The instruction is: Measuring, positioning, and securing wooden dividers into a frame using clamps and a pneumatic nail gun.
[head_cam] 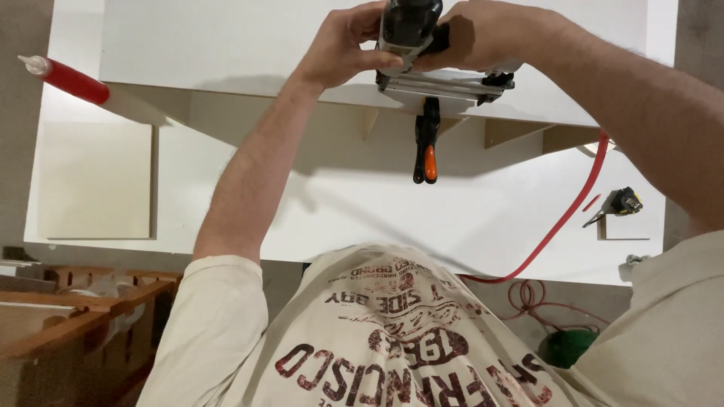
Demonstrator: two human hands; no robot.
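Observation:
A black and silver pneumatic nail gun (422,53) rests on the edge of a raised white panel (226,38) at the top of the view. My left hand (347,45) grips the tool's body from the left, fingers wrapped round it. My right hand (490,34) holds its handle from the right. A black and orange spring clamp (427,143) hangs from the panel's edge just below the tool. A red air hose (562,218) runs from under my right arm down off the table.
A white worktable (339,211) lies under the panel. A red caulk tube (68,79) sits at the left, a flat white board (94,181) below it. A tape measure (622,202) lies at the right. Wooden framing (68,309) stands lower left; a green object (569,347) sits on the floor.

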